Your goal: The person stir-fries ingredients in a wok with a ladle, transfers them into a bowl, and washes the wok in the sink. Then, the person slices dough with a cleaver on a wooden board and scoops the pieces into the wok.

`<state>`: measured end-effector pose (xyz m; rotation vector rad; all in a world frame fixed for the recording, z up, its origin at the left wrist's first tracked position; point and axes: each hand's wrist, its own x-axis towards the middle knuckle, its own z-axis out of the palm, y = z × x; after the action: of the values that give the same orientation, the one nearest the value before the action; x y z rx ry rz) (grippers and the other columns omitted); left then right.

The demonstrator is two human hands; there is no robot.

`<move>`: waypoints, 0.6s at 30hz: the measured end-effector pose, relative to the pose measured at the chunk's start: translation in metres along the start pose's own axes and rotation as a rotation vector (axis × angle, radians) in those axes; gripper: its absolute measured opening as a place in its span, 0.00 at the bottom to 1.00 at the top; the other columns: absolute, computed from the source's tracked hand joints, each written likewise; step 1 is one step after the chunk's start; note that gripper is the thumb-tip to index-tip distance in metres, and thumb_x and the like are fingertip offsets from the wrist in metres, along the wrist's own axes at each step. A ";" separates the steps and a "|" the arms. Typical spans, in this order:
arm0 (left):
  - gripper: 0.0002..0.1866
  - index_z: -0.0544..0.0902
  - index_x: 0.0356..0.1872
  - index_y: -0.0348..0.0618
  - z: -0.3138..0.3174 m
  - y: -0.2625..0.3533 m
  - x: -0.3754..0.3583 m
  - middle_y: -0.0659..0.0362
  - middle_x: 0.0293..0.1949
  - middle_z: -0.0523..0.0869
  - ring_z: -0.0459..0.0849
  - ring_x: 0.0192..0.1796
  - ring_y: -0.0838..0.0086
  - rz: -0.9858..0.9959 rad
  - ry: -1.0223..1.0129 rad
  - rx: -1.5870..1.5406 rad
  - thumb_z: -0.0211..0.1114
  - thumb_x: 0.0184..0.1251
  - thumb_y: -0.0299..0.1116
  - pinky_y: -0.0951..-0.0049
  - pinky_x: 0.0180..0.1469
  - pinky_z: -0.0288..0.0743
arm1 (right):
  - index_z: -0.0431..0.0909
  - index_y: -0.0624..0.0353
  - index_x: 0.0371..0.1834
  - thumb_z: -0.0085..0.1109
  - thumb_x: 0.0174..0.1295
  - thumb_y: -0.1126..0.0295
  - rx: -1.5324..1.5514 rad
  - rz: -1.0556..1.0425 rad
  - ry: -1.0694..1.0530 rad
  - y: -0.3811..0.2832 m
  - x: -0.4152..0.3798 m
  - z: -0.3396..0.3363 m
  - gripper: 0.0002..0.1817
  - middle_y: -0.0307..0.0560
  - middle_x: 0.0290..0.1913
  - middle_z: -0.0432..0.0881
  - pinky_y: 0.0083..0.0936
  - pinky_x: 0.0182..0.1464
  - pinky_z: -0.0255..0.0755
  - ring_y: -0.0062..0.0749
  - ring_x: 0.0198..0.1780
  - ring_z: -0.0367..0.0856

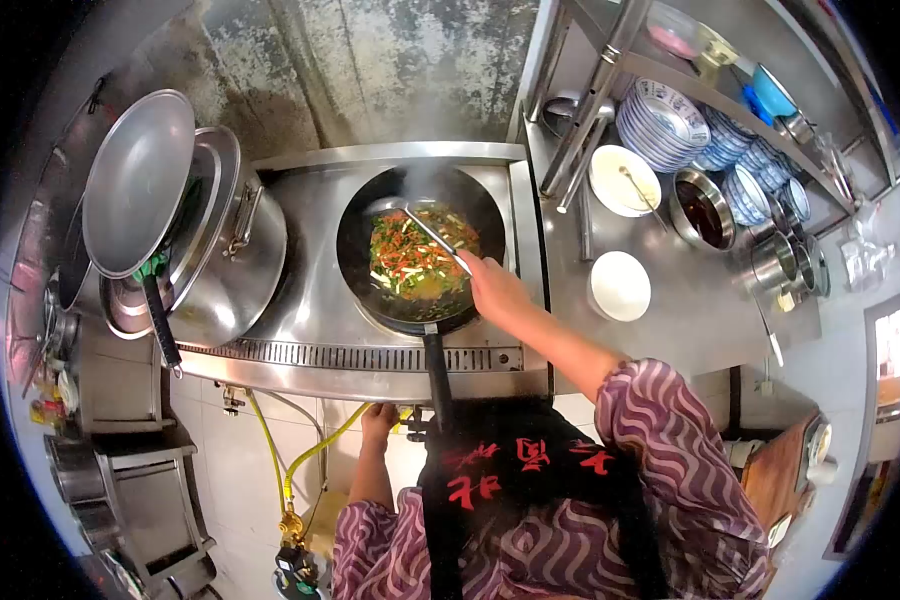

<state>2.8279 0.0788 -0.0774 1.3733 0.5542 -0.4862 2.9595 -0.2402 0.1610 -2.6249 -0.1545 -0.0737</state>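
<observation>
My right hand (492, 285) is closed around the handle of a metal ladle (432, 234), whose head rests against the back left of a dark wok (356, 240). In the wok lies a steaming mix of chopped green, red and pale pieces (420, 255) with some liquid. The wok's black handle (437, 380) points toward my apron. Below the stove's front edge, my left hand (377, 422) is closed beside a yellow hose (342, 430) and a valve; what its fingers hold is hidden.
Left on the stove (310, 300) stands a large steel pot (240, 290), with a grey pan (140, 185) leaning over it. At right, a steel counter (680, 310) carries white bowls (620, 286), a pot of dark liquid (703, 212) and stacked patterned bowls (660, 125) under a shelf.
</observation>
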 end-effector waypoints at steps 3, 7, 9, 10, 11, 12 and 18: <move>0.14 0.79 0.35 0.30 0.000 0.006 -0.019 0.56 0.26 0.82 0.80 0.22 0.75 -0.053 0.047 0.315 0.58 0.65 0.35 0.76 0.24 0.74 | 0.58 0.56 0.66 0.46 0.59 0.77 -0.179 -0.031 -0.171 0.003 -0.010 -0.018 0.28 0.57 0.36 0.72 0.42 0.31 0.71 0.50 0.32 0.76; 0.19 0.79 0.37 0.31 0.027 0.082 -0.087 0.53 0.25 0.83 0.83 0.24 0.70 -0.267 -0.288 0.282 0.57 0.67 0.42 0.71 0.25 0.79 | 0.57 0.55 0.66 0.46 0.57 0.78 -0.247 -0.072 -0.271 0.019 -0.046 -0.052 0.30 0.56 0.37 0.72 0.43 0.33 0.72 0.51 0.33 0.77; 0.19 0.77 0.42 0.33 0.053 0.097 -0.094 0.51 0.32 0.83 0.84 0.31 0.69 -0.242 -0.405 0.018 0.56 0.67 0.44 0.70 0.34 0.80 | 0.58 0.51 0.66 0.44 0.59 0.77 -0.193 0.028 -0.227 0.013 -0.041 -0.060 0.28 0.56 0.38 0.72 0.45 0.36 0.71 0.55 0.35 0.76; 0.19 0.76 0.44 0.34 0.067 0.101 -0.088 0.51 0.35 0.83 0.84 0.33 0.69 -0.204 -0.447 -0.050 0.56 0.68 0.44 0.70 0.36 0.80 | 0.58 0.50 0.65 0.43 0.60 0.77 -0.161 0.082 -0.197 0.011 -0.036 -0.060 0.27 0.57 0.38 0.73 0.46 0.37 0.70 0.57 0.36 0.75; 0.19 0.75 0.46 0.35 0.083 0.104 -0.080 0.50 0.37 0.82 0.83 0.35 0.68 -0.165 -0.488 -0.117 0.56 0.68 0.44 0.69 0.38 0.79 | 0.58 0.52 0.65 0.43 0.59 0.77 -0.131 0.067 -0.128 0.013 -0.027 -0.053 0.28 0.58 0.38 0.73 0.45 0.37 0.71 0.57 0.35 0.76; 0.20 0.74 0.49 0.35 0.099 0.107 -0.075 0.50 0.39 0.82 0.83 0.37 0.68 -0.127 -0.530 -0.188 0.56 0.68 0.43 0.69 0.40 0.79 | 0.57 0.54 0.65 0.43 0.59 0.77 -0.103 0.052 -0.063 0.020 -0.017 -0.040 0.28 0.58 0.38 0.73 0.45 0.37 0.71 0.56 0.35 0.76; 0.11 0.72 0.41 0.40 0.141 0.116 -0.048 0.60 0.25 0.73 0.72 0.22 0.77 -0.248 -0.727 -0.749 0.56 0.67 0.37 0.75 0.24 0.68 | 0.56 0.57 0.65 0.42 0.61 0.76 0.013 0.151 -0.176 0.010 -0.045 -0.034 0.26 0.64 0.39 0.75 0.48 0.39 0.71 0.58 0.37 0.76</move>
<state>2.8743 -0.0449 0.0576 0.3588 0.2485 -0.8255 2.9149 -0.2699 0.1822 -2.6191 -0.0167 0.2095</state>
